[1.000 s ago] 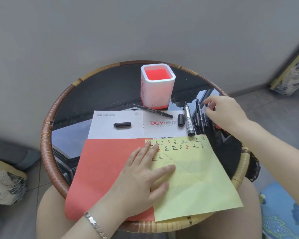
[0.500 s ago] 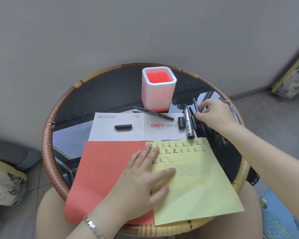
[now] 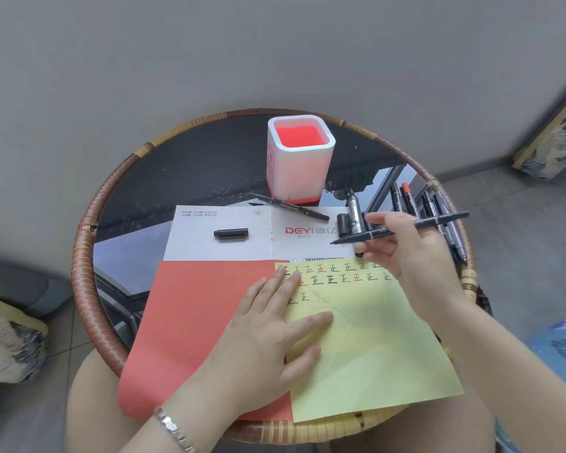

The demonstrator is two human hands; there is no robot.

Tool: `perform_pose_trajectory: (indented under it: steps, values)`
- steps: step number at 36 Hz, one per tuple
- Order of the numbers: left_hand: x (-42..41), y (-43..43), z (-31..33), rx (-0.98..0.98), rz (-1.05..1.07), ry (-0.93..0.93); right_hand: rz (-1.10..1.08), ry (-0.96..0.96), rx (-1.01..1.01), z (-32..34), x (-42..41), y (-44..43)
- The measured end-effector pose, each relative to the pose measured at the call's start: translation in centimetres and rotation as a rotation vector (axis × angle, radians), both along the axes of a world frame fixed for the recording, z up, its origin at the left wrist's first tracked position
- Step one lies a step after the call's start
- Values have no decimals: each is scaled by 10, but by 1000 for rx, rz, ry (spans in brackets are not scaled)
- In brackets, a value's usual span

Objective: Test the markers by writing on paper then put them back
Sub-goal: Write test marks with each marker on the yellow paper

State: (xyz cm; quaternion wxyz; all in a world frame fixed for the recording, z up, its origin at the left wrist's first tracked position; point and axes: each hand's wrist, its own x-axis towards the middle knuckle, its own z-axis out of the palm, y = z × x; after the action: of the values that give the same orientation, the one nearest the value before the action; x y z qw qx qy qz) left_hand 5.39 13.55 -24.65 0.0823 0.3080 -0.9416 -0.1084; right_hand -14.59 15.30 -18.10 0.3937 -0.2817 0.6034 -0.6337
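Right hand (image 3: 415, 256) pinches a thin black marker (image 3: 402, 227), held roughly level above the yellow paper (image 3: 383, 348). Left hand (image 3: 268, 335) flat, fingers spread, pressing that paper down.

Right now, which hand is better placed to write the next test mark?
Right hand: it holds a black marker close to the yellow paper; the left hand lies flat, pressing that paper.
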Motion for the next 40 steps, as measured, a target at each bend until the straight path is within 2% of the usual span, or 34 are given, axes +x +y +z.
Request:
perform_pose_trajectory:
  steps: [3,6,10,17,21,30,36,40]
  values:
    - [0,0,0,1,-1,7,86,-55,7,-6,9,3]
    - [0,0,0,4,-2,14,135,84,-3,-14,19,6]
    - [-1,0,0,2,-7,27,73,263,-2,-23,29,6]
    - [-1,0,-1,5,-10,40,34,269,-82,-32,45,5]
    - [-2,0,-1,3,-9,36,83,316,-50,-41,47,7]
    - [-1,0,-1,10,-7,34,-147,381,31,-48,42,9]
    - [-2,0,-1,19,-5,36,-160,499,54,-56,43,7]
    - [-2,0,-2,24,-5,33,-152,506,59,-57,43,7]
